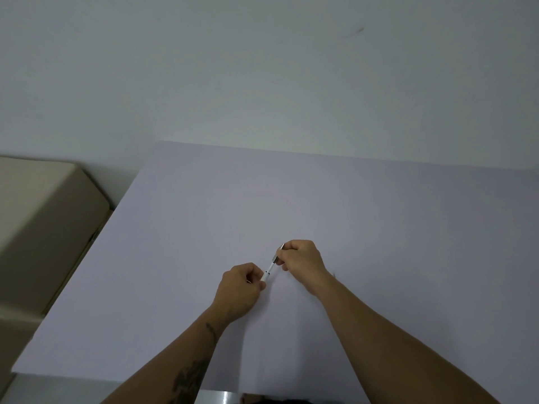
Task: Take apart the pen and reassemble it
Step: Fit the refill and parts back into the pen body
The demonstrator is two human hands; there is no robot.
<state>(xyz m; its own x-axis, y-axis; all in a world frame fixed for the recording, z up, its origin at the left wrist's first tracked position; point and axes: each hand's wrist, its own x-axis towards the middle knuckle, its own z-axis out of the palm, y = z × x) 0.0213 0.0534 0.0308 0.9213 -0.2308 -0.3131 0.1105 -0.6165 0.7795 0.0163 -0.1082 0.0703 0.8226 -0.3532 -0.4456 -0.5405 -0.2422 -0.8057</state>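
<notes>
- While both hands grip opposite ends, the pen [270, 267] hangs slanted just above the surface [379, 217], near its front middle.
- Left hand [239, 290] is curled, its fingers pinching the white lower end; right hand [302, 262] pinches the darker, metallic upper end.
- Whether the parts are being separated or rejoined cannot be told; either way, the next move probably calls for a counter-twist or straight pull along the axis.
- Pale, bare surface; plain wall [262, 68] behind, beige box [43, 217] at left.

Both forearms reach forward, the left hand [240, 282] and right hand [302, 256] curled closed, fingertips pinched, nearly meeting.
</notes>
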